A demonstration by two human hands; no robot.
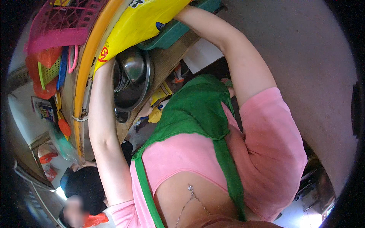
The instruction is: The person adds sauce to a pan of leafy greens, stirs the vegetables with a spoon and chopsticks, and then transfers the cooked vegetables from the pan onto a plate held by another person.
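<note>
A yellow printed plastic bag [142,21] fills the top of the view, in front of both my wrists. My left forearm runs up to its lower left corner, and the left hand is hidden by it. My right forearm reaches the bag's right end; that hand is also out of sight. What the fingers hold or touch cannot be seen. Just under the bag, stacked metal bowls and plates [134,67] sit in a large steel basin [128,99]. A teal plastic tray [174,35] lies beside them on a wooden shelf [168,54].
A yellow-orange curved edge [85,68] runs down the left, beside a pink plastic basket [57,40]. Another person in dark clothes [82,185] is at lower left. Yellow packets [161,92] and other items lie below the shelf. A plain wall or floor surface [299,57] spans the right.
</note>
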